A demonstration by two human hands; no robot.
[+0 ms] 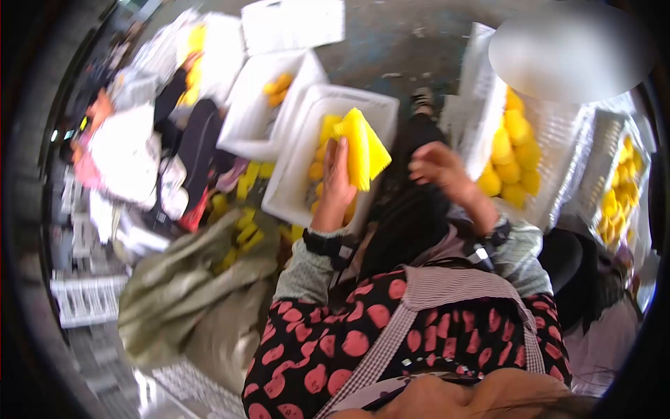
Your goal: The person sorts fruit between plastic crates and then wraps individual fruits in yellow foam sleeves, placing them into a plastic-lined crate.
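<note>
My left hand (337,183) is closed on a flat, folded yellow foam sleeve (359,150), thumb along its near side. The sleeve has jagged edges and stands out above a white box (380,105). Inside that box, partly behind my hand, lie more yellow pieces (329,127). To the right, my right hand (441,171) hovers over my dark-trousered legs, fingers loosely curled and apart with nothing visible in them. The yellow fruit (515,150) in a crate lined with clear plastic is close beyond it.
Another white box (255,115) holds a few yellow fruits. A second lined crate of fruit (618,195) stands far right. Loose yellow sleeves (246,227) spill from an olive sack (188,286) at left. Another person (199,146) sits at upper left near white bags.
</note>
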